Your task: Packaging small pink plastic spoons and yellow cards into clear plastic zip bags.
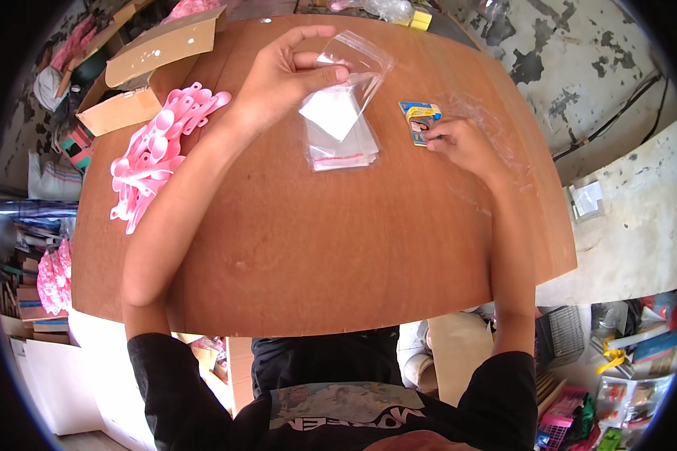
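Note:
Raised above the far middle of the table, my left hand [293, 71] pinches a clear plastic bag [365, 64] between thumb and fingers. Below it lies a stack of clear plastic bags [342, 143] with a red-and-white strip along the near edge. Over to the right, the fingers of my right hand [462, 143] are closed on the edge of a small blue-and-yellow printed card [419, 119] at the tabletop. Whether it is one card or a small stack, I cannot tell. A heap of pink plastic spoons [154, 150] lies left of my left forearm.
An open cardboard box [124, 109] stands at the table's far left corner. Thin clear plastic scraps [496, 143] lie by my right forearm. The brown wooden table [316, 248] has a curved-looking near edge close to my body. Assorted goods and a wire basket [563, 334] sit at the lower right.

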`<action>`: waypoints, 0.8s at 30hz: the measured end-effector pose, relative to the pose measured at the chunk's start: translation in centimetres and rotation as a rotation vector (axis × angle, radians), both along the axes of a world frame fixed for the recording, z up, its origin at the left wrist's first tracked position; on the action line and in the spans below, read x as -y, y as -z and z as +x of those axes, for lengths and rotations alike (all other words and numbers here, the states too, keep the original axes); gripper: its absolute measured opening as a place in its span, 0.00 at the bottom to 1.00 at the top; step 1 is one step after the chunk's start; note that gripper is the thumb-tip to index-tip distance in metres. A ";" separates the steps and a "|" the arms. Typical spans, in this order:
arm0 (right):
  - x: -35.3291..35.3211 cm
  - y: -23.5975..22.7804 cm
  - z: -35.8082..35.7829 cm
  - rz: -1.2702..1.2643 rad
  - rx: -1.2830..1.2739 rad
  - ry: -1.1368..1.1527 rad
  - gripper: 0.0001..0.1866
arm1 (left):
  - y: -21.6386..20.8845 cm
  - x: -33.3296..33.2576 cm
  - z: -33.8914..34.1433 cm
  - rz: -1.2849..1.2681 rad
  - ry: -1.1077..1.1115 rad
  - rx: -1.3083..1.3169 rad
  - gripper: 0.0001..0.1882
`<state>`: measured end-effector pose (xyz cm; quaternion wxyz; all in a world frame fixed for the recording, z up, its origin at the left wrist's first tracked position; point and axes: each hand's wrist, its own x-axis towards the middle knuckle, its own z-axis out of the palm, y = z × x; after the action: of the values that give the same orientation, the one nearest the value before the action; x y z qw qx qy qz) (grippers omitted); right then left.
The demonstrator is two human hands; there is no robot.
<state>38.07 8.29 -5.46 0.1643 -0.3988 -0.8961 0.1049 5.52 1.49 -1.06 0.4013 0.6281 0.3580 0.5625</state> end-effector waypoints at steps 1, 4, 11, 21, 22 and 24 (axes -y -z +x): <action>-0.2 0.1 0.1 -0.013 -0.055 -0.034 0.09 | 0.2 -0.1 0.0 -0.016 0.010 0.012 0.32; 0.4 -0.6 -0.1 0.019 -0.116 0.038 0.07 | 0.9 -0.4 -0.3 -0.037 0.005 0.029 0.30; 3.8 -7.9 -3.5 0.183 -0.740 0.087 0.08 | 0.6 0.1 -0.4 -0.118 -0.044 0.010 0.28; 2.4 -11.2 -10.8 0.275 -0.857 -0.100 0.08 | -0.1 0.5 -0.1 -0.004 0.065 0.071 0.27; 2.2 -11.1 -11.0 0.235 -0.857 -0.124 0.08 | -0.5 0.8 -0.2 -0.035 0.012 0.029 0.26; 1.8 -11.2 -10.9 0.186 -0.804 -0.145 0.09 | -0.2 0.7 -0.4 -0.020 -0.017 0.036 0.27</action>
<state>27.15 6.48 5.78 0.5283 -0.2455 -0.7921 0.1823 5.15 0.75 -0.85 0.4092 0.6109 0.3616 0.5732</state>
